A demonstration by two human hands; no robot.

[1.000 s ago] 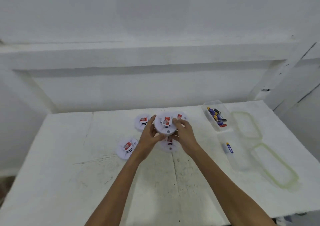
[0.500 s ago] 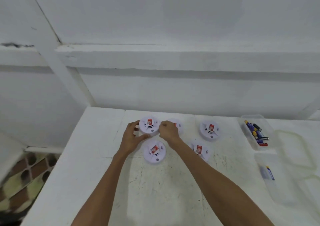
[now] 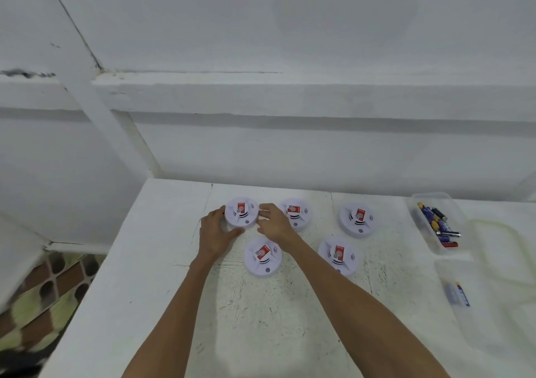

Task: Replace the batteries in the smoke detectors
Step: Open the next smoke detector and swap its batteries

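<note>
Reaching to the far left of a white bench [image 3: 162,261], both hands frame one smoke detector [image 3: 241,213]. The left hand [image 3: 215,234] cups its left edge, thumb curled under the near rim, fingers touching the side. The right hand [image 3: 274,223] is at its right edge, fingers bent toward the rim; whether they actually grip it cannot be told. This detector lies flat on the bench with its red label up. Four more detectors lie close by: one just behind the right hand [image 3: 295,213], one further right [image 3: 359,219], and two nearer [image 3: 263,257] [image 3: 338,255]. A clear tub [image 3: 417,200] of loose batteries [image 3: 439,224] stands at the right edge.
</note>
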